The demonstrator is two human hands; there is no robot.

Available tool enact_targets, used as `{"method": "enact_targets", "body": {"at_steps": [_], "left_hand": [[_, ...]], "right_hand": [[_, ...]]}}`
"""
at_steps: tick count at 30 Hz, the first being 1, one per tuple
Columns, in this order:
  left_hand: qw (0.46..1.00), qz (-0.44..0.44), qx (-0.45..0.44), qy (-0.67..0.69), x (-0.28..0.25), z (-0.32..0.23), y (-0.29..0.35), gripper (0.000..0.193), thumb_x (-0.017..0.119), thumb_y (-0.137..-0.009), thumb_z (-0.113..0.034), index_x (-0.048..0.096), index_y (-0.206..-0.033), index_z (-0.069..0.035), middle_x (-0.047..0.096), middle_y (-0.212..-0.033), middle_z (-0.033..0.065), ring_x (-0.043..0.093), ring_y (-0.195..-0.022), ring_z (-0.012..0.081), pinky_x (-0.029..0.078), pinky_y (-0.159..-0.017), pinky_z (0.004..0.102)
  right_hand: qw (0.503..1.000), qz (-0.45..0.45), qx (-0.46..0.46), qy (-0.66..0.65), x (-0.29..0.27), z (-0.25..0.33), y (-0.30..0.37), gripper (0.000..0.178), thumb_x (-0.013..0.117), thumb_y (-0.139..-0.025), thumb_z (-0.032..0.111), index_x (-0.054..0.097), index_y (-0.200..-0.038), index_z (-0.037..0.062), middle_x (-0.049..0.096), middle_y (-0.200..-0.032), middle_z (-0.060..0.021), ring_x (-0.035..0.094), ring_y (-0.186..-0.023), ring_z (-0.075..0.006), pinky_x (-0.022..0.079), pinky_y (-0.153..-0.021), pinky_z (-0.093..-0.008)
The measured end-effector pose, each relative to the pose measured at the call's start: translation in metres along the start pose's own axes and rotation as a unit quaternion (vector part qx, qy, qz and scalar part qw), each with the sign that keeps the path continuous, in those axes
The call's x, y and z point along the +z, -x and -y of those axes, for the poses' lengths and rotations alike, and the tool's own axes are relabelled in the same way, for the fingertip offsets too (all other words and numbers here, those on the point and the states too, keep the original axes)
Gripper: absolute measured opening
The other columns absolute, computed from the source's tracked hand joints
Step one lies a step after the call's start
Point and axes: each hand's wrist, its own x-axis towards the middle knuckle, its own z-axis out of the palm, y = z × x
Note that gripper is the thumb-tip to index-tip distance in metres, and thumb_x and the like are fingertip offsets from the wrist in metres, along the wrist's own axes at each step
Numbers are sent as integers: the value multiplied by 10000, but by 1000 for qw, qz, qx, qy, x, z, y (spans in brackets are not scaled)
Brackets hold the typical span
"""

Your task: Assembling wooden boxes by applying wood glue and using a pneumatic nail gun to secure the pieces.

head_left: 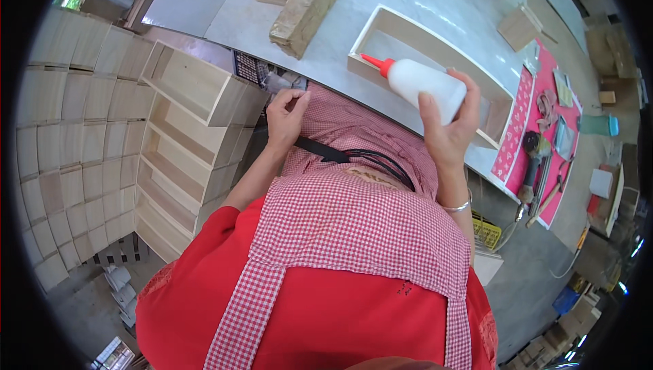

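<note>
My right hand [452, 132] is wrapped around a white squeeze bottle [425, 84] with a red pointed nozzle. The bottle is tilted over a shallow rectangular wooden box frame [422, 37] on the table, its nozzle aimed to the left. My left hand [286, 122] is off the table's near edge, in front of the red checked apron [354, 213]. Its thumb and fingers are pinched together; whatever may be between them is too small to make out.
Stacked wooden boxes [180, 77] stand at my left, beside a wall of stacked wood pieces [61, 139]. A wrapped block [306, 9] lies on the table [245, 20]. Several tools [534, 173] rest on a pink cloth [515, 125] at right, near a teal-lidded container [598, 125].
</note>
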Motion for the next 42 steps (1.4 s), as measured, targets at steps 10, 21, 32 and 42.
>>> {"method": "enact_targets", "body": {"at_steps": [10,21,32,42], "left_hand": [[998,10,-58,-2,-11,8,-1,173,629,-965,-123,678,-973,42,622,-879,18,597,-773,79,472,-716,219],[998,48,-41,-16,14,-5,-8,213,618,-976,-169,676,-968,36,634,-850,14,574,-751,74,452,-690,229],[997,67,-31,-2,29,-6,-10,226,635,-966,-183,675,-964,39,637,-801,17,580,-720,71,452,-666,228],[995,93,-32,-27,37,-14,-10,253,620,-979,-215,675,-964,31,656,-810,25,590,-733,86,458,-688,240]], "right_hand": [[997,31,-41,64,9,2,-12,526,815,-763,163,537,-1181,6,642,-997,-157,656,-843,-222,529,-731,-322],[990,-25,-32,137,-61,1,14,501,801,-763,125,552,-1179,-1,625,-1040,-137,626,-892,-209,506,-769,-312],[978,-85,35,187,-134,-1,51,469,758,-832,107,538,-1228,-15,595,-1099,-98,593,-980,-174,490,-854,-301],[956,-169,68,229,-177,-4,71,466,774,-828,129,550,-1210,-16,604,-1102,-112,601,-977,-187,493,-849,-308]]}}
